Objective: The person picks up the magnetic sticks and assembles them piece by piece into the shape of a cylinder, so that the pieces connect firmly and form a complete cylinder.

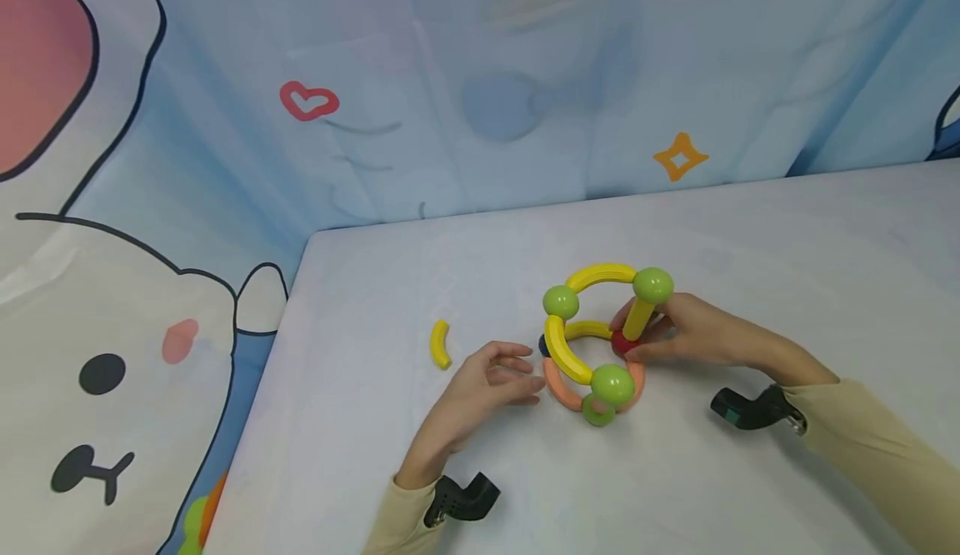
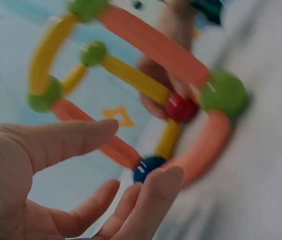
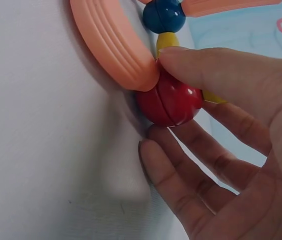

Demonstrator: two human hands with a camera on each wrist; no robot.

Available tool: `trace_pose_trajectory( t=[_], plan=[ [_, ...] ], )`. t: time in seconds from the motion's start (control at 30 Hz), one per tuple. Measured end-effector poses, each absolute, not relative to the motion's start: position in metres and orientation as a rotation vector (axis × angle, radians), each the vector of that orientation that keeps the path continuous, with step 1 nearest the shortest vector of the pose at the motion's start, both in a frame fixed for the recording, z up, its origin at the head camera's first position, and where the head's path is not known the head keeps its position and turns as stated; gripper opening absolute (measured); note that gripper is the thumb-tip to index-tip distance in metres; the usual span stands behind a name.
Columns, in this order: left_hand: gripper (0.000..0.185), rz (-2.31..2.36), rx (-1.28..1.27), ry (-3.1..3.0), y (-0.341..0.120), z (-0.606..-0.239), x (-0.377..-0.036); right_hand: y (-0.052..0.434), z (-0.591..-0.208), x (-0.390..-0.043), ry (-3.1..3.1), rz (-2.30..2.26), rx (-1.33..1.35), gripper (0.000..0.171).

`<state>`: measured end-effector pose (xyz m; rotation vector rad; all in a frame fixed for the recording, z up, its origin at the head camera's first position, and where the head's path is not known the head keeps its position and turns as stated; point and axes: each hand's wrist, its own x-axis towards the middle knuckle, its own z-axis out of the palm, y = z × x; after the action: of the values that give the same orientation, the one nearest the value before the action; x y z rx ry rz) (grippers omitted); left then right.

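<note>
A toy frame of balls joined by rods stands on the table, with curved yellow rods point(image 1: 564, 351) and green balls point(image 1: 653, 286) along its top. Lower down are curved orange rods point(image 3: 113, 45), a dark blue ball point(image 3: 164, 16) and a red ball point(image 3: 173, 102). My right hand point(image 1: 693, 330) holds the frame at the red ball, thumb on one side and fingers on the other. A straight yellow rod point(image 1: 639, 318) rises from that ball to a green one. At the frame's left side, my left hand point(image 1: 487, 380) has relaxed, spread fingers and holds nothing.
A loose curved yellow rod point(image 1: 439, 344) lies on the white-covered table point(image 1: 352, 455), left of my left hand. Behind the table hangs a printed blue curtain point(image 1: 450, 147). Each wrist carries a black camera point(image 1: 753, 409).
</note>
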<state>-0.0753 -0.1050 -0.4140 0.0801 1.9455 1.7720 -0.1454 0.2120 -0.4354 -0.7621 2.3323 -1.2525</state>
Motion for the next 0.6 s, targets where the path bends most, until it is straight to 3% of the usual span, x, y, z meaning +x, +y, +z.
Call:
trace_pose_trajectory(
  t=[0.23, 0.6],
  plan=[
    [0.051, 1.421, 0.006, 2.373, -0.085, -0.43, -0.078, 0.212, -0.437, -0.144, 2.324, -1.261, -0.789, 0.039],
    [0.048, 1.382, -0.039, 2.469, -0.062, -0.429, -0.087, 0.213, -0.437, -0.14, 2.351, -1.263, -0.788, 0.041]
  ],
)
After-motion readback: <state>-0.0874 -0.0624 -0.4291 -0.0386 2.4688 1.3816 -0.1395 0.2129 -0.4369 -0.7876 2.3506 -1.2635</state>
